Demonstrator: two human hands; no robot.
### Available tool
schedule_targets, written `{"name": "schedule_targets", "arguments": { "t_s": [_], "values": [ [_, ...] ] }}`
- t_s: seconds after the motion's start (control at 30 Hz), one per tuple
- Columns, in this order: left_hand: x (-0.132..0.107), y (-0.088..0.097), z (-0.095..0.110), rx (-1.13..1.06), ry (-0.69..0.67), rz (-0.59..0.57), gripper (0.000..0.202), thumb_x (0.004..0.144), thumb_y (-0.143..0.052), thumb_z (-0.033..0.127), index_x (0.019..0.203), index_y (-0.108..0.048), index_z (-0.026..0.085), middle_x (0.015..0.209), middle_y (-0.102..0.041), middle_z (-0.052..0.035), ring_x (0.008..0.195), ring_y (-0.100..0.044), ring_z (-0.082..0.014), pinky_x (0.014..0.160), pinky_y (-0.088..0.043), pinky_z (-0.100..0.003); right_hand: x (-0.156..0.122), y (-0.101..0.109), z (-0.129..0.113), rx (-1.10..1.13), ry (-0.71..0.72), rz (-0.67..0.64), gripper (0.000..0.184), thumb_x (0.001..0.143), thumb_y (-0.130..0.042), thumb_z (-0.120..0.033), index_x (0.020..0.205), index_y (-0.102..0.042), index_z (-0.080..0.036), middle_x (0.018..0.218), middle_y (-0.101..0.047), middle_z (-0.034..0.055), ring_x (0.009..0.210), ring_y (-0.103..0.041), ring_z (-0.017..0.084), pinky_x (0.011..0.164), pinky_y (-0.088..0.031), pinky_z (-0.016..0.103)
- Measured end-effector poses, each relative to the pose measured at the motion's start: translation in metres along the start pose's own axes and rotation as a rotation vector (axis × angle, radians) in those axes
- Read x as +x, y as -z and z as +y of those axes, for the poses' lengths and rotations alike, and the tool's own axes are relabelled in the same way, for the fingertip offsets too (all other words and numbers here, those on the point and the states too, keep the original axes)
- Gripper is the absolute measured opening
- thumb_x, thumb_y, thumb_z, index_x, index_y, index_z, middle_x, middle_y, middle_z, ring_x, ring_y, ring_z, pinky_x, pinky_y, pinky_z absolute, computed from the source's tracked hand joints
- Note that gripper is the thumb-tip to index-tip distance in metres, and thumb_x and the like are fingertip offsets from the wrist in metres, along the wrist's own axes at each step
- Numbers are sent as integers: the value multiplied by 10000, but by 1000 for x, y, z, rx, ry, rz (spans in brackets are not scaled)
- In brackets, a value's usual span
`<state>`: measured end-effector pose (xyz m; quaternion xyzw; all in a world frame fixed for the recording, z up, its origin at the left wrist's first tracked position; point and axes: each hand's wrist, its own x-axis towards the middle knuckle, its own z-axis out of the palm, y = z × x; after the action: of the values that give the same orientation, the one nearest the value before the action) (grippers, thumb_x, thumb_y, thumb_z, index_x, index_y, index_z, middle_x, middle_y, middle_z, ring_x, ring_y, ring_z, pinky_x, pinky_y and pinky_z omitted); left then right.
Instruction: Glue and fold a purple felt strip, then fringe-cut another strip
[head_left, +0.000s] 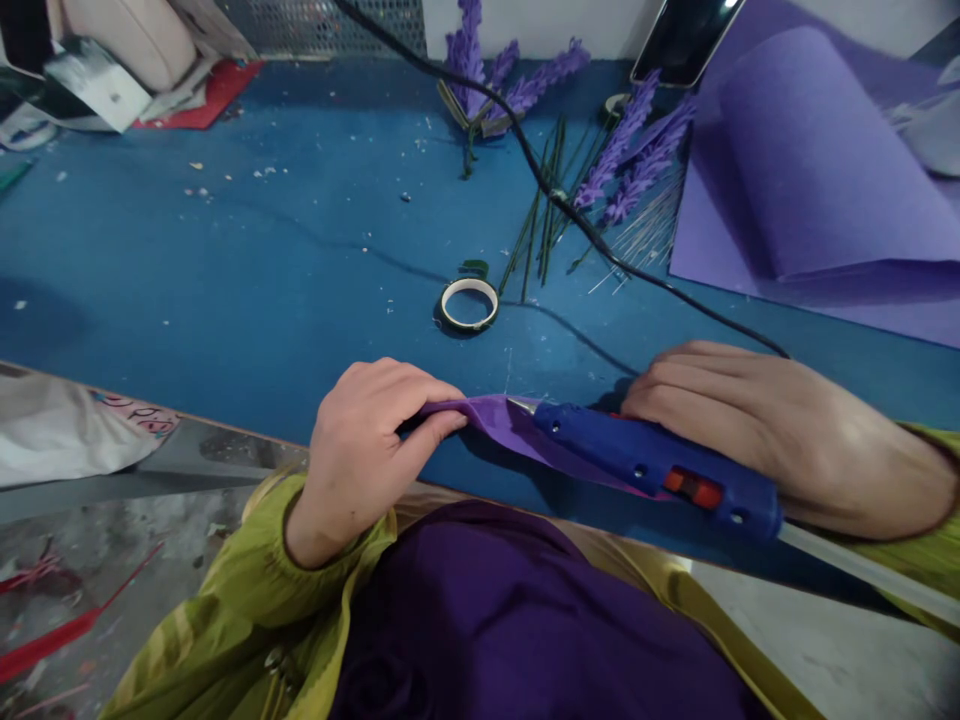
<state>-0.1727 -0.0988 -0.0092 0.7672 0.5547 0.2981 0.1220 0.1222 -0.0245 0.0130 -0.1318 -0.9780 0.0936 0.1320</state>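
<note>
Head view: the left hand is pinching a purple strip between thumb and fingers, the grip closed to a narrow line at the strip's left end; the right hand is wrapping around a blue glue gun from its far side, the fingers curling in, though whether they are pressing a trigger I cannot tell; the purple strip is stretching rightward from the left hand over the near edge of the blue table and is running partly beneath the gun; the metal nozzle is pointing toward the left hand, lying over the strip's upper edge, but whether it is touching I cannot tell; a pale glue stick is jutting from the gun's rear.

Beyond the hands, a roll of green tape is lying flat, a short green scrap resting just behind it; green stems are spreading to its right, near purple flower sprigs and thin pale wires; a black cord is crossing above them diagonally; more purple blooms are standing farther back; a phone is leaning beside a large purple sheet, which is curling over at the right.
</note>
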Motion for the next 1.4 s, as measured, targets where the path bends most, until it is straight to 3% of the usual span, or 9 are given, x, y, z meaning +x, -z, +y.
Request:
{"name": "schedule_targets", "arguments": {
  "t_s": [0.47,0.67,1.0,1.4],
  "values": [
    [0,-2,5,-24,-2,-6,35,910,-691,235,899,-724,239,855,-745,42,822,-641,-141,775,-408,-328,5,-3,0,-13,6,50,266,1051,-257,-292,1005,-504,-204,816,-576,54,755,-489,186,722,-433,368],
    [3,2,6,-47,-18,-83,60,902,-679,212,913,-733,236,840,-736,28,801,-616,-153,763,-391,-341,-3,-1,-6,42,-11,39,224,1039,-279,-266,1017,-492,-202,830,-574,62,771,-506,196,726,-433,377],
    [1,2,5,-35,-41,-71,54,906,-686,227,925,-736,229,854,-737,18,813,-623,-153,768,-390,-332,10,-10,-10,-23,16,49,221,1038,-302,-216,945,-500,-177,793,-550,43,736,-460,174,726,-412,352],
    [1,1,5,-29,-20,-69,67,916,-672,231,930,-736,242,857,-739,20,817,-622,-151,774,-401,-342,-7,-5,-8,13,-47,24,223,1040,-290,-263,997,-501,-208,812,-564,51,745,-494,191,715,-415,372]
  ]
}}
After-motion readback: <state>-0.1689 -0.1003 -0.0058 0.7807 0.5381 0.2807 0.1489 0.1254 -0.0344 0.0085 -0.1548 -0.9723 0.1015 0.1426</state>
